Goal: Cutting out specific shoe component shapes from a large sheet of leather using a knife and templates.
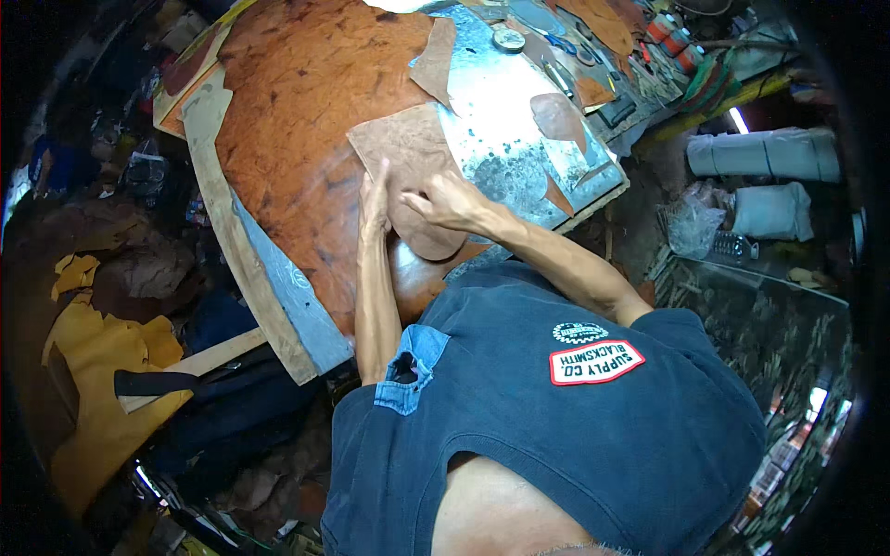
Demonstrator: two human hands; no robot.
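A light brown piece of leather (400,137) with a rounded near end lies on a large, glossy orange-brown hide (287,111) spread over the table. My left hand (375,196) rests along the left edge of this piece, its fingers stretched out and pointing away from me. Over the middle of the same piece, my right hand (447,199) is closed, with the fingers curled in and the thumb side toward my left hand. Whatever those fingers may hold is hidden. Another brown leather scrap (434,63) lies just beyond the piece.
A spotted metal sheet (501,153) covers the table's right side, bearing leather offcuts (558,119) and a round tin (508,39). Tools and orange-labelled bottles (675,42) stand at the far right. Yellow leather (111,371) hangs at the left; wrapped rolls (765,154) lie right.
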